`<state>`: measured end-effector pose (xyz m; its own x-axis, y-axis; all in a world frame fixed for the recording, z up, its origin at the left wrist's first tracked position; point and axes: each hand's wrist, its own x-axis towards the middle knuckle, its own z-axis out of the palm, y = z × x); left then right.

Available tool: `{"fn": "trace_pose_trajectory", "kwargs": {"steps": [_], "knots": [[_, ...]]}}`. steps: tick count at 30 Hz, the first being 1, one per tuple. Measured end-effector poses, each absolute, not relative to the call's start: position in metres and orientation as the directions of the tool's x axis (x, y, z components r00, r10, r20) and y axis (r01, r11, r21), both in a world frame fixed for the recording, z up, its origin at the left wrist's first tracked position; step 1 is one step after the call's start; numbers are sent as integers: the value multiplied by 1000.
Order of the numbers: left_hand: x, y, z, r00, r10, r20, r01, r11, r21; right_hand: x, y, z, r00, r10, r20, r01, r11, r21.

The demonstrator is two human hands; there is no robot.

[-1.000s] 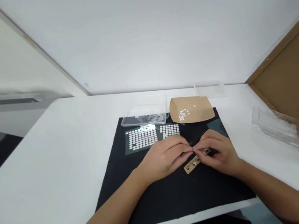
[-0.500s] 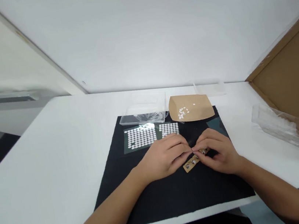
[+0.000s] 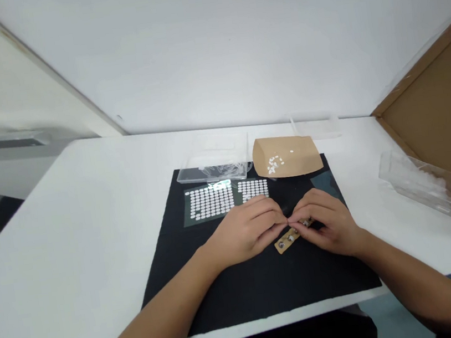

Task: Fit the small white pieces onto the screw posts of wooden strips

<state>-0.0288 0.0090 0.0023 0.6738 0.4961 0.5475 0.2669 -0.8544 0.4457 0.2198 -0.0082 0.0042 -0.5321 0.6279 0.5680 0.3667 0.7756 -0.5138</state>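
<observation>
My left hand (image 3: 254,228) and my right hand (image 3: 325,224) meet fingertip to fingertip over a black mat (image 3: 243,295). Both are closed in a pinch; whatever lies between the fingertips is too small or hidden to make out. Just below them, a narrow tan strip (image 3: 285,243) with a row of small shiny round pieces lies at a slant, its far part covered by my right hand. Behind my left hand is a clear sheet with rows of white oval stickers (image 3: 211,200), and a second block of white ovals (image 3: 252,188) is partly covered by my fingers.
A tan paper tray (image 3: 300,161) with small white bits stands at the mat's back edge. Left of it sits a clear plastic box (image 3: 213,172) with thin clear pieces. Clear plastic containers (image 3: 420,178) lie at the right, beside a cardboard box (image 3: 445,121). A white wall rises behind.
The whole scene sits slightly higher in the picture as the camera has tilted. Both hands stay pinched together in the same place over the strip.
</observation>
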Motion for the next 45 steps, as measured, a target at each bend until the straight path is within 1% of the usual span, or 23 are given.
{"fn": "trace_pose_trajectory", "kwargs": {"steps": [6, 12, 14, 16, 19, 26, 31, 36, 40, 45], "knots": [[-29, 9, 3, 660, 496, 564, 244, -852, 463, 224, -7, 9, -590, 595, 545, 364, 799, -479], [-37, 12, 12, 644, 437, 628, 210, -890, 404, 226, -7, 13, -628, 562, 538, 325, 818, -475], [-41, 13, 15, 670, 455, 586, 223, -877, 426, 228, -6, 13, -621, 562, 546, 322, 818, -476], [-45, 15, 16, 729, 469, 498, 220, -850, 478, 231, -5, 12, -603, 570, 558, 337, 816, -469], [-47, 15, 13, 806, 452, 381, 195, -812, 550, 235, -2, 11, -580, 574, 578, 353, 816, -457], [-42, 14, 4, 855, 458, 243, 257, -781, 569, 239, -1, 11, -532, 589, 608, 355, 807, -472], [-39, 15, -2, 862, 456, 221, 250, -763, 596, 239, -3, 12, -514, 612, 601, 368, 790, -490], [-38, 16, -8, 855, 459, 241, 214, -736, 642, 243, -5, 15, -415, 725, 550, 346, 685, -642], [-38, 17, -9, 850, 469, 239, 209, -718, 664, 245, -5, 15, -361, 739, 569, 368, 674, -641], [-36, 17, -9, 865, 422, 271, 168, -753, 636, 241, -6, 14, -382, 734, 561, 380, 679, -628]]}}
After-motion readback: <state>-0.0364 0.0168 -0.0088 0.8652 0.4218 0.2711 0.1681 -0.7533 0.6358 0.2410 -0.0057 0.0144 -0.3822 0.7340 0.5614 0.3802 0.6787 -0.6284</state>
